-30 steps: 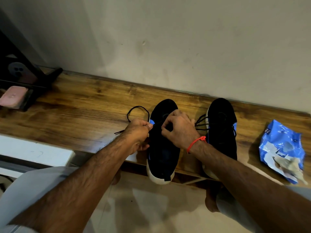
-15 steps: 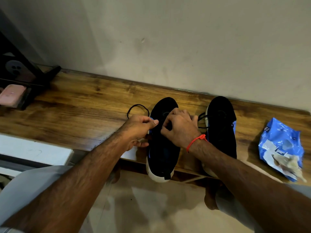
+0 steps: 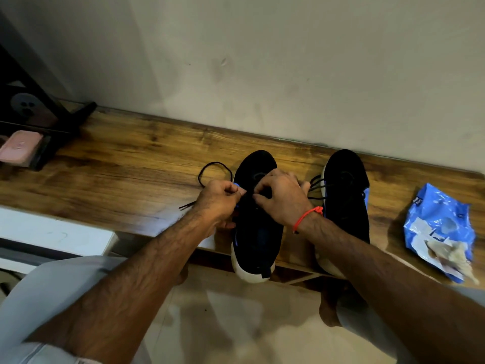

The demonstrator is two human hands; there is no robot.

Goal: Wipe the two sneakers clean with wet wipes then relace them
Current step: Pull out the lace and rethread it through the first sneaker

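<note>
Two black sneakers with white soles stand side by side on a wooden shelf (image 3: 131, 164), toes to the wall. Over the left sneaker (image 3: 258, 232) both hands meet at the eyelets. My left hand (image 3: 219, 199) pinches the black lace (image 3: 214, 166), whose slack loops out to the left on the wood. My right hand (image 3: 282, 197), with a red thread at the wrist, grips the lace at the tongue; the exact hold is hidden by the fingers. The right sneaker (image 3: 346, 195) has loose laces across its front.
A blue wet wipes pack (image 3: 437, 224) lies at the right end of the shelf with a used wipe (image 3: 455, 256) on it. A black stand (image 3: 52, 122) with a pink object (image 3: 19, 145) sits at the far left. The sneakers' heels overhang the front edge.
My left hand has moved right, closer to my right hand over the left sneaker, drawing the lace with it. The sneakers and the wipes pack stay put.
</note>
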